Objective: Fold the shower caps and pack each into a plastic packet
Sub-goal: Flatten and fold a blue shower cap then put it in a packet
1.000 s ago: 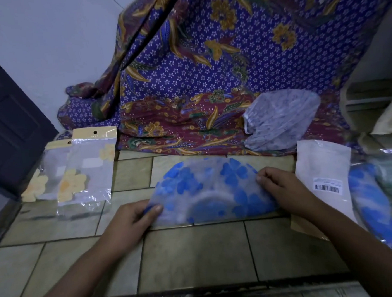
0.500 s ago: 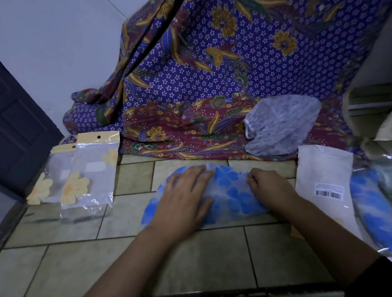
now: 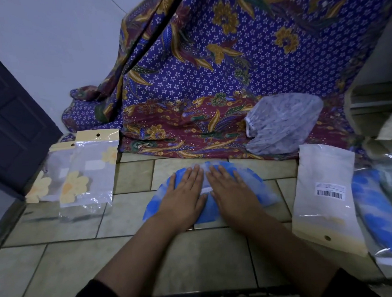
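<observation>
Lying flat under left hand (image 3: pixel 183 195) and right hand (image 3: pixel 232 193), blue shower cap (image 3: pixel 264 191)

The blue flowered plastic shower cap (image 3: pixel 258 188) is lying in the middle of the tan tiled floor (image 3: pixel 196 262). The left hand (image 3: pixel 183 194) and the right hand (image 3: pixel 233 191) are lying flat on it, side by side. Two clear plastic packets with yellow flowers (image 3: pixel 91 172) are lying to its left, one partly overlapping the other. The flat white packet with a barcode (image 3: pixel 324 193) is lying to its right. The big purple flowered cloth (image 3: pixel 209 79) is hanging behind, and the pale speckled shower cap (image 3: pixel 284 121) is sitting on its bottom part.
</observation>
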